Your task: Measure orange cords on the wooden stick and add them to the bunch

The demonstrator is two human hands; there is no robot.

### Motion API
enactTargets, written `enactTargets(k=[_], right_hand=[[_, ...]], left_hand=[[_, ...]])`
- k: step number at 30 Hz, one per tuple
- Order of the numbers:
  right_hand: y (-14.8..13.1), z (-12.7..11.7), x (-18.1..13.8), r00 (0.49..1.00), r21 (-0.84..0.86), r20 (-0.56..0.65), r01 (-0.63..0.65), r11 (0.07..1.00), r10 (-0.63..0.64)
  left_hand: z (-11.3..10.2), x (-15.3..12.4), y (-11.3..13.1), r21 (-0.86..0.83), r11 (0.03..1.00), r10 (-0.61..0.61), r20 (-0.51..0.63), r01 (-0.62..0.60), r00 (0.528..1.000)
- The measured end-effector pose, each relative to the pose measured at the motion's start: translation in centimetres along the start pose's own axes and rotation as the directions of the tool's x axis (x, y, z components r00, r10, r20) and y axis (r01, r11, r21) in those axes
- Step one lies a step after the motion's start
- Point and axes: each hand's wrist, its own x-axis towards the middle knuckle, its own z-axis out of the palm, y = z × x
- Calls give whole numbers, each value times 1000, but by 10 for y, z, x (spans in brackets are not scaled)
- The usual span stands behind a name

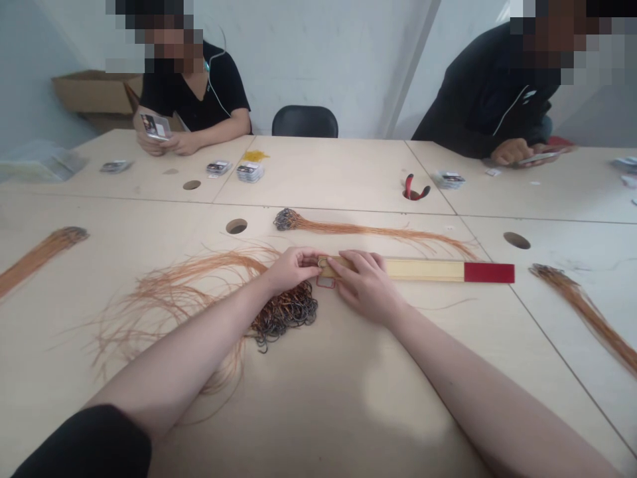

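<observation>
A long flat yellow strip [425, 270] with a red end [489, 273] lies crosswise on the table. My right hand [365, 285] is closed over its left part, with the fingers on top and the thumb at the near edge. At the strip's left end, thumb and forefinger of my left hand [296, 269] pinch a small curved fish hook [322, 263], partly hidden by the fingers. A small red-edged tag [326, 282] shows just below the strip. Under my left wrist lies a heap of dark fish hooks [291, 312] with loose orange lines [164, 279] fanning leftward.
Bundles of hooks with orange line lie behind the strip [343, 229], at far left [42, 255] and at far right [582, 309]. Red-handled pliers [411, 188] stand in a table hole. Across the table two people handle small packs beside stacked packs [249, 172].
</observation>
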Motion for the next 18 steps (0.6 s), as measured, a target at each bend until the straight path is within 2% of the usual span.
enactTargets(k=[18], right_hand=[[1,3,-1,1000,0,-24,4,1000,-4]], left_hand=[[-1,0,1,0,1000,-3,2,3,1000]])
